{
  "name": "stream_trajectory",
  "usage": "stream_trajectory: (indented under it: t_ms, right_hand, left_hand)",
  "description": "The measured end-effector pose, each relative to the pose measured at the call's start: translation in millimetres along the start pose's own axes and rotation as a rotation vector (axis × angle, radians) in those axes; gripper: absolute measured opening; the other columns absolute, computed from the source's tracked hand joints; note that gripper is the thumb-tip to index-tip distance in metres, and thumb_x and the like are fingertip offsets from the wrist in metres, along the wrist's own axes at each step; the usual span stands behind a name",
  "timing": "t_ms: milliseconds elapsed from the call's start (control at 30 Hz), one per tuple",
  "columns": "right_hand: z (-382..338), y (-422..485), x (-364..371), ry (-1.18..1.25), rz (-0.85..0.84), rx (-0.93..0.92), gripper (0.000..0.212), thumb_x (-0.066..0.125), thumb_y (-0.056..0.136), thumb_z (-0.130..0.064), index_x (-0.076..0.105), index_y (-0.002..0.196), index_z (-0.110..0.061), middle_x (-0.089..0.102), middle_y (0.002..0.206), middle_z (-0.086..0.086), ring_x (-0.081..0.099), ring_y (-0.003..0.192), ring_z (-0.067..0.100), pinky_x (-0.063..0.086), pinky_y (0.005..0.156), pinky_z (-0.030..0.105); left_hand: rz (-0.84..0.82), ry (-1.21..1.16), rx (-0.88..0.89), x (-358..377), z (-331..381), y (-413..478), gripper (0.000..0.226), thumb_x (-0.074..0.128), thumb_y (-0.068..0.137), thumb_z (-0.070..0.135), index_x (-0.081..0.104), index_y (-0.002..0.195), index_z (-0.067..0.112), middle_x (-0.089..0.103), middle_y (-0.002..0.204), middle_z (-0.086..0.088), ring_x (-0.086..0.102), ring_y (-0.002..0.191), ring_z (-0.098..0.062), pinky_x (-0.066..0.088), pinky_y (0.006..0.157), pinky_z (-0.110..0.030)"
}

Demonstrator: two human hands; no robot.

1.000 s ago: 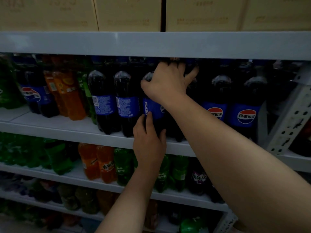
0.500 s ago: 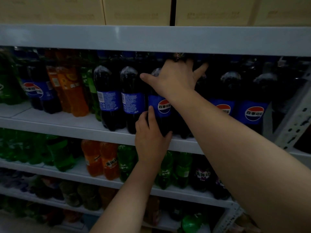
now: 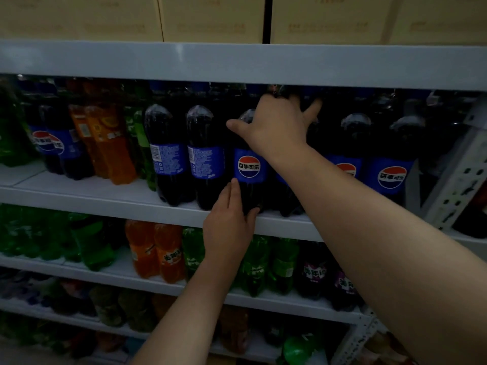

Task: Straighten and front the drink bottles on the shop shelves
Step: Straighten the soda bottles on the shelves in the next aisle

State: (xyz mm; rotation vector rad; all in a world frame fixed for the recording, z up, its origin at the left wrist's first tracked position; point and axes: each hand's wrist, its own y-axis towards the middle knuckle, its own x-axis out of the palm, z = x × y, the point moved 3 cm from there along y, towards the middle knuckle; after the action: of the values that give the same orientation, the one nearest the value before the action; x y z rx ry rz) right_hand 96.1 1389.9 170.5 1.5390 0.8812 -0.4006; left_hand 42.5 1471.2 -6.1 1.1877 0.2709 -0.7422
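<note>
Head view: both my hands are on one Pepsi bottle (image 3: 249,165) on the grey shelf (image 3: 105,198) of drinks, in dim light. The bottle stands upright at the shelf's front edge, its blue label with the red, white and blue roundel facing out.

My left hand (image 3: 228,226) comes up from below and holds the bottle's lower body, the fingers lying along its left side just under the label and the thumb crossing the front near the base. My right hand (image 3: 274,126) reaches in from the right and covers the bottle's shoulder and neck. The thumb points out to the left and the little finger splays right. The other fingertips vanish into shadow under the upper shelf edge (image 3: 237,61), where they seem to close over the cap.

Just left of the held bottle stand two cola bottles (image 3: 207,156) with their printed back labels turned outward. Further left are orange soda bottles (image 3: 110,143). To the right of my forearm, two more Pepsi bottles (image 3: 390,169) show their roundels to the front, beside a perforated upright post (image 3: 458,185).

The shelf below carries green bottles (image 3: 92,243), orange bottles (image 3: 155,251) and dark bottles with purple labels (image 3: 313,272). Pale cardboard boxes (image 3: 210,17) sit on top.
</note>
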Motion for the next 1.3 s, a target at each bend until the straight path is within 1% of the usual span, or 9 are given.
stream_trajectory:
  t_ms: [267, 400, 533, 633, 733, 933, 1033, 1167, 1300]
  right_hand:
    - [4, -20, -5, -0.077, 0.094, -0.088, 0.06, 0.048, 0.079, -0.068, 0.059, 0.106, -0.015, 0.061, 0.11, 0.009, 0.041, 0.122, 0.031, 0.005, 0.108, 0.059]
    - [-8, -52, -2, 0.112, 0.373, -0.487, 0.038, 0.057, 0.083, -0.027, 0.064, 0.109, 0.0, 0.061, 0.113, 0.018, 0.051, 0.113, 0.038, 0.028, 0.107, 0.049]
    - [-35, -45, 6, 0.242, 0.258, -0.686, 0.031, 0.055, 0.084, -0.011, 0.064, 0.108, 0.007, 0.062, 0.111, 0.021, 0.054, 0.109, 0.037, 0.039, 0.1, 0.041]
    - [-56, -25, 9, 0.071, 0.092, -0.566, 0.037, 0.044, 0.091, -0.023, 0.056, 0.118, -0.001, 0.058, 0.116, 0.017, 0.05, 0.108, 0.033, 0.036, 0.094, 0.04]
    - [-68, -10, 13, -0.06, 0.063, -0.442, 0.04, 0.04, 0.092, -0.038, 0.052, 0.115, -0.008, 0.058, 0.116, 0.014, 0.049, 0.108, 0.032, 0.034, 0.091, 0.041]
    - [-75, 6, 22, -0.053, -0.018, -0.342, 0.05, 0.049, 0.081, -0.057, 0.048, 0.105, -0.013, 0.063, 0.1, 0.011, 0.054, 0.105, 0.03, 0.016, 0.106, 0.046]
    - [-75, 12, 24, 0.029, -0.068, -0.317, 0.05, 0.057, 0.075, -0.06, 0.037, 0.093, -0.018, 0.061, 0.095, 0.007, 0.056, 0.102, 0.029, 0.022, 0.101, 0.044]
    - [-74, 12, 26, -0.034, 0.002, -0.319, 0.055, 0.051, 0.07, -0.076, 0.047, 0.086, -0.023, 0.063, 0.1, 0.006, 0.054, 0.101, 0.028, 0.029, 0.092, 0.041]
    - [-74, 12, 23, 0.003, 0.004, -0.261, 0.06, 0.053, 0.066, -0.079, 0.05, 0.088, -0.023, 0.064, 0.1, 0.004, 0.055, 0.102, 0.027, 0.028, 0.095, 0.043]
  left_hand:
    - [-0.004, -0.074, -0.037, 2, 6, -2, 0.075, 0.08, 0.076, 0.025, 0.046, 0.137, -0.001, 0.054, 0.133, -0.02, 0.062, 0.108, -0.032, 0.056, 0.074, -0.038]
    - [0.146, -0.114, -0.054, -12, -5, -5, 0.059, 0.076, 0.079, 0.034, 0.057, 0.127, 0.006, 0.063, 0.116, -0.009, 0.063, 0.099, -0.021, 0.051, 0.073, -0.027]
    - [0.298, -0.193, -0.299, -28, -40, 2, 0.056, 0.068, 0.083, 0.038, 0.046, 0.129, 0.015, 0.051, 0.118, -0.003, 0.05, 0.107, -0.017, 0.041, 0.082, -0.023]
    - [0.199, -0.22, -0.41, -23, -49, 15, 0.073, 0.073, 0.076, 0.044, 0.038, 0.134, 0.018, 0.043, 0.128, -0.003, 0.044, 0.118, -0.019, 0.039, 0.089, -0.026]
    - [0.153, -0.177, -0.399, -15, -48, 21, 0.086, 0.079, 0.071, 0.045, 0.034, 0.138, 0.017, 0.041, 0.133, -0.006, 0.041, 0.123, -0.022, 0.04, 0.095, -0.031]
    - [0.159, -0.171, -0.389, -11, -55, 23, 0.087, 0.082, 0.067, 0.04, 0.036, 0.136, 0.014, 0.043, 0.13, -0.007, 0.045, 0.12, -0.023, 0.043, 0.096, -0.035]
    - [0.158, -0.203, -0.384, -11, -58, 21, 0.084, 0.081, 0.069, 0.04, 0.039, 0.136, 0.012, 0.046, 0.13, -0.007, 0.046, 0.119, -0.022, 0.042, 0.098, -0.034]
    - [0.089, -0.239, -0.35, -11, -63, 19, 0.079, 0.074, 0.076, 0.041, 0.035, 0.141, 0.016, 0.05, 0.133, -0.003, 0.048, 0.12, -0.017, 0.04, 0.094, -0.027]
    - [0.049, -0.025, -0.274, -14, -60, 13, 0.086, 0.066, 0.079, 0.051, 0.027, 0.146, 0.013, 0.042, 0.142, -0.008, 0.048, 0.123, -0.025, 0.049, 0.086, -0.037]
